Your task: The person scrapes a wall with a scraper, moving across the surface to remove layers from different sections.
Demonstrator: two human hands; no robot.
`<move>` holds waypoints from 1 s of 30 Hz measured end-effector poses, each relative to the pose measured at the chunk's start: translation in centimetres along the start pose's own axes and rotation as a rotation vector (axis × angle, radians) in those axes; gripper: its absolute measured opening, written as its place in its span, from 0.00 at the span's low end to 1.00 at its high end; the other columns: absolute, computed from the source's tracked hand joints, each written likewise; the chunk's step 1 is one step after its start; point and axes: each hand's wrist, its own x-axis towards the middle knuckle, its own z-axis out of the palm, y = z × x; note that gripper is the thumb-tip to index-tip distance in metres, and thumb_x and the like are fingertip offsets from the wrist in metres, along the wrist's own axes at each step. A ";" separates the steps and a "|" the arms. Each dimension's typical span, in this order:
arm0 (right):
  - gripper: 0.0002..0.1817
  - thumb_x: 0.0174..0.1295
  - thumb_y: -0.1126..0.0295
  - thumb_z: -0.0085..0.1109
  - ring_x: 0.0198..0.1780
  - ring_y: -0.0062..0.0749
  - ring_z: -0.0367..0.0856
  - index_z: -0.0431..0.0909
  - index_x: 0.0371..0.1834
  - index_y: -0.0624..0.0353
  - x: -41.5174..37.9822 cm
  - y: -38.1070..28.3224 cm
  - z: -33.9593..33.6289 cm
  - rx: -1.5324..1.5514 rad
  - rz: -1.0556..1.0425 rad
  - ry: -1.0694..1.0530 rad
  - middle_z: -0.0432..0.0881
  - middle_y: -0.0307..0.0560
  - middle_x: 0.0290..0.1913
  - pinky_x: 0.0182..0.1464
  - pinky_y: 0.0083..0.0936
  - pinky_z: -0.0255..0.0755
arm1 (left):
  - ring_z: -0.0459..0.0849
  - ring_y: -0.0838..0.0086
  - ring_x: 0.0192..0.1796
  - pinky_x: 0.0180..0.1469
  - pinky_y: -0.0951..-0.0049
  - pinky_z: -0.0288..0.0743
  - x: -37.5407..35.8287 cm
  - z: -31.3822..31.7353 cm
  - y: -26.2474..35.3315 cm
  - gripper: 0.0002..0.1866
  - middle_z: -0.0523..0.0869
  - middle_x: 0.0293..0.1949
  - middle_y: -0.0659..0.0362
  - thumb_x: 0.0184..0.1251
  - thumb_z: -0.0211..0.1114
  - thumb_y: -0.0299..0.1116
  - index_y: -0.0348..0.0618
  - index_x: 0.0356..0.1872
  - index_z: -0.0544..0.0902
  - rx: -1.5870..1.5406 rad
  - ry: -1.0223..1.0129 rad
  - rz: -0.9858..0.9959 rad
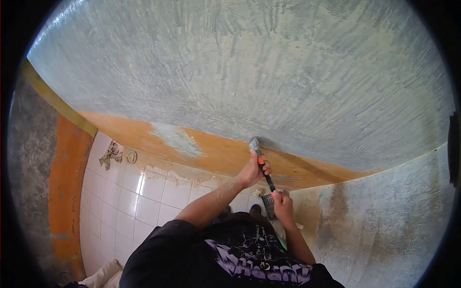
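Both my hands grip a long scraper (254, 143) with a black handle marked in orange. My left hand (251, 172) is closed around the upper handle, close below the grey head. Lower down, my right hand (283, 208) is closed on the handle's end. The head rests against the wall (230, 81), at the border between its streaky grey-white upper surface and the orange band (225, 147) below. Whether the blade's edge presses flat cannot be made out.
White floor tiles (120, 211) carry dusty debris along the wall's foot. A crumpled cloth (112, 154) and a ring-shaped object (131, 156) lie at left. A dark tray (268, 200) sits by my feet. A patchy side wall (379, 216) closes the right.
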 end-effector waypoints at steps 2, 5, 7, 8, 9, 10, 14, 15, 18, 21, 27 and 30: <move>0.25 0.74 0.53 0.53 0.23 0.28 0.72 0.79 0.28 0.66 -0.6 -0.2 -1.0 0.107 0.078 -0.011 0.72 0.49 0.18 0.29 0.34 0.68 | 0.69 0.67 0.33 0.48 0.56 0.71 0.3 1.4 -1.1 0.32 0.67 0.27 0.62 0.73 0.31 0.71 0.52 0.46 0.67 -0.031 -0.005 -0.039; 0.24 0.74 0.53 0.53 0.23 0.26 0.72 0.80 0.30 0.66 0.0 0.6 -0.6 0.051 0.080 -0.027 0.74 0.48 0.18 0.29 0.32 0.67 | 0.69 0.68 0.34 0.48 0.57 0.71 -0.3 1.4 -0.1 0.33 0.68 0.28 0.61 0.70 0.33 0.73 0.52 0.47 0.67 0.011 -0.006 0.007; 0.24 0.74 0.54 0.52 0.24 0.25 0.72 0.81 0.32 0.66 0.5 -0.8 0.9 -0.062 -0.053 0.003 0.75 0.45 0.19 0.28 0.30 0.67 | 0.69 0.68 0.33 0.47 0.58 0.70 -1.2 0.3 1.4 0.35 0.67 0.26 0.61 0.70 0.33 0.74 0.51 0.49 0.67 0.022 0.004 0.069; 0.23 0.74 0.54 0.53 0.23 0.25 0.72 0.81 0.32 0.66 0.5 -1.5 1.2 -0.035 -0.032 -0.008 0.75 0.45 0.19 0.29 0.31 0.67 | 0.69 0.68 0.33 0.47 0.59 0.70 -1.4 0.1 1.9 0.35 0.67 0.26 0.61 0.70 0.33 0.74 0.51 0.50 0.67 0.029 0.008 0.068; 0.22 0.74 0.55 0.53 0.23 0.26 0.72 0.81 0.33 0.65 0.2 -2.8 1.2 -0.005 -0.008 -0.022 0.75 0.45 0.19 0.29 0.31 0.67 | 0.69 0.67 0.33 0.48 0.59 0.70 -1.7 -0.1 2.3 0.35 0.67 0.26 0.61 0.71 0.32 0.73 0.51 0.50 0.67 0.036 0.017 0.064; 0.22 0.74 0.55 0.53 0.23 0.27 0.73 0.82 0.34 0.65 -0.2 -3.4 1.4 0.026 0.018 -0.036 0.75 0.45 0.19 0.29 0.31 0.67 | 0.69 0.67 0.33 0.48 0.59 0.70 -2.0 -0.2 2.5 0.35 0.67 0.26 0.61 0.71 0.32 0.73 0.51 0.51 0.67 0.045 0.027 0.058; 0.22 0.73 0.55 0.53 0.24 0.32 0.73 0.81 0.32 0.65 -1.0 -1.7 0.0 0.065 0.103 -0.013 0.73 0.50 0.19 0.31 0.33 0.68 | 0.69 0.67 0.34 0.48 0.60 0.69 -0.8 1.4 0.6 0.34 0.67 0.26 0.61 0.73 0.29 0.71 0.51 0.50 0.67 0.025 -0.006 -0.059; 0.22 0.73 0.55 0.53 0.24 0.32 0.74 0.81 0.32 0.65 -0.9 -2.0 -0.4 0.030 0.109 -0.022 0.73 0.50 0.19 0.31 0.34 0.68 | 0.68 0.67 0.33 0.48 0.59 0.70 -1.0 2.1 0.9 0.34 0.67 0.26 0.61 0.72 0.30 0.71 0.51 0.50 0.67 0.050 0.014 -0.048; 0.22 0.73 0.55 0.53 0.25 0.29 0.73 0.80 0.32 0.65 0.0 -3.7 1.1 -0.061 0.045 -0.025 0.74 0.49 0.19 0.31 0.33 0.68 | 0.68 0.67 0.33 0.48 0.59 0.69 -1.9 -0.2 2.4 0.34 0.67 0.26 0.62 0.72 0.31 0.72 0.51 0.50 0.67 -0.096 0.018 0.021; 0.22 0.73 0.55 0.53 0.25 0.30 0.73 0.81 0.33 0.65 -0.4 -4.2 3.0 -0.040 0.041 -0.026 0.75 0.50 0.19 0.31 0.33 0.68 | 0.68 0.67 0.33 0.48 0.59 0.69 -3.1 -1.4 4.2 0.34 0.66 0.26 0.62 0.71 0.33 0.73 0.51 0.48 0.67 0.000 0.073 0.031; 0.24 0.73 0.53 0.52 0.24 0.36 0.73 0.80 0.32 0.65 -1.0 -3.0 2.0 0.018 0.086 -0.022 0.75 0.52 0.20 0.31 0.35 0.68 | 0.68 0.67 0.33 0.48 0.59 0.69 -1.8 -0.9 2.0 0.34 0.66 0.26 0.62 0.70 0.34 0.73 0.51 0.46 0.68 -0.037 0.007 -0.060; 0.25 0.72 0.51 0.53 0.24 0.42 0.73 0.81 0.32 0.65 -0.6 -5.0 3.1 -0.010 0.040 -0.015 0.76 0.56 0.21 0.32 0.38 0.68 | 0.69 0.67 0.33 0.48 0.59 0.69 -3.1 -1.2 3.9 0.34 0.66 0.26 0.61 0.71 0.33 0.73 0.51 0.48 0.67 0.018 0.044 0.025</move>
